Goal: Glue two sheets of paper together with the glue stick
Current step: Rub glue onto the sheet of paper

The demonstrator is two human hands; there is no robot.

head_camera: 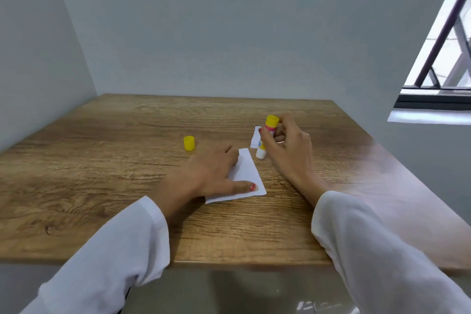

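Uncapped yellow-and-pink glue stick [267, 136] is clenched tip-down in the right hand [285, 145]; the left hand [211, 173] lies flat, fingers released, pinning the near white paper sheet [246, 176] to the wooden counter [102, 160]. Gluing seemingly unstarted; joining remains.

The glue stick [268, 135] label print seems too blurred to read.

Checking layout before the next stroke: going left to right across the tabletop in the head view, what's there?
Yellow cap → left hand pressing the near paper sheet → glue stick in the right hand.
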